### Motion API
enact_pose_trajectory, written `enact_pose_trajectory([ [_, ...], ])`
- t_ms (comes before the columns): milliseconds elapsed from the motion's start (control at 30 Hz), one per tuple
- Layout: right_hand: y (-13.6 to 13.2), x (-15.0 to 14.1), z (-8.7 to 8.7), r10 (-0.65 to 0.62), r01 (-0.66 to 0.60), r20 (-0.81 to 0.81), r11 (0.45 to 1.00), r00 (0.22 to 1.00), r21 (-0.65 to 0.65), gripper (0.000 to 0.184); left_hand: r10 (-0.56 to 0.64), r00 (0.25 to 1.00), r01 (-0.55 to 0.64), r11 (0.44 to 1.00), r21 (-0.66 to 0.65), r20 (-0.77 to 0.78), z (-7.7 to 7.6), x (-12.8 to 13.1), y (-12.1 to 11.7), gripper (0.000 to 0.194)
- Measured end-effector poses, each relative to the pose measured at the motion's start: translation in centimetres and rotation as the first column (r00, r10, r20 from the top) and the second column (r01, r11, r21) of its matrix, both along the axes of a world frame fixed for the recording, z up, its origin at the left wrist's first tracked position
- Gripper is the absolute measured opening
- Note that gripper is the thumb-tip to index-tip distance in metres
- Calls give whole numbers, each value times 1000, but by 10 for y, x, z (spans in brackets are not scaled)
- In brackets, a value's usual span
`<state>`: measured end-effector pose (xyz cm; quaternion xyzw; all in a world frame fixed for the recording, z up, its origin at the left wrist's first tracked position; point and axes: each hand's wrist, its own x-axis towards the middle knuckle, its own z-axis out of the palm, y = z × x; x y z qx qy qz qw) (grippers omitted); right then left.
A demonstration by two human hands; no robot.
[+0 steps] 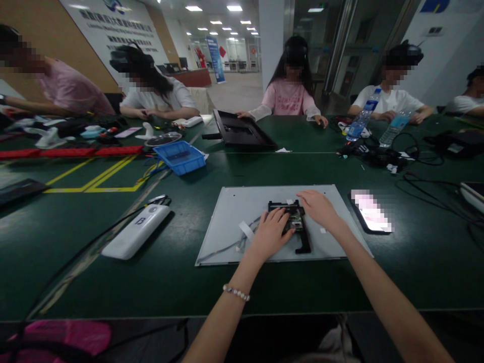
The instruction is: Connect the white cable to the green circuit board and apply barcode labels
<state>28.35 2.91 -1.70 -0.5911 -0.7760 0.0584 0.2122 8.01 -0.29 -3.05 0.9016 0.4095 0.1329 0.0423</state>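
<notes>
A black bracket with a circuit board (297, 222) lies on a flat silver-grey panel (234, 206) in front of me. My left hand (270, 234) rests over the bracket's left side, its fingers spread and laid on top. At the bracket's upper right corner is my right hand (319, 207), its fingers stretched and slightly bent, with no held object visible. Thin grey cables (227, 248) run from beneath my left hand across the panel, beside a strip of white tape (246, 230). My left palm hides part of the bracket.
A white power bank (138, 232) with a black cable lies left of the panel; a phone (372, 212) lies right. Beyond are a blue tray (180, 157), a black monitor casing (244, 131) steadied by a person's hand, and two plastic bottles (363, 116). Several people sit opposite.
</notes>
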Motion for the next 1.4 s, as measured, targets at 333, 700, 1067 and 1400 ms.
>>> enact_pose_trajectory([
  [333, -37, 78, -32, -253, 247, 8, 934, 967, -258, 37, -8, 1000, 7, 1000, -19, -10, 3, -1, 1, 45],
  [700, -43, 66, -38, -289, 220, -292, 944, 912, -247, 14, -4, 1000, 4, 1000, -11, -11, 0, -1, 1, 45],
  [1067, -46, 36, -31, -110, -85, -581, 951, 806, -299, 18, -14, 1000, 14, 999, 33, 1, 8, 3, -3, 41],
  [1400, -47, 18, -29, -35, -118, -569, 966, 822, -230, 17, -189, 981, 191, 980, 51, -50, 16, 19, -13, 35],
])
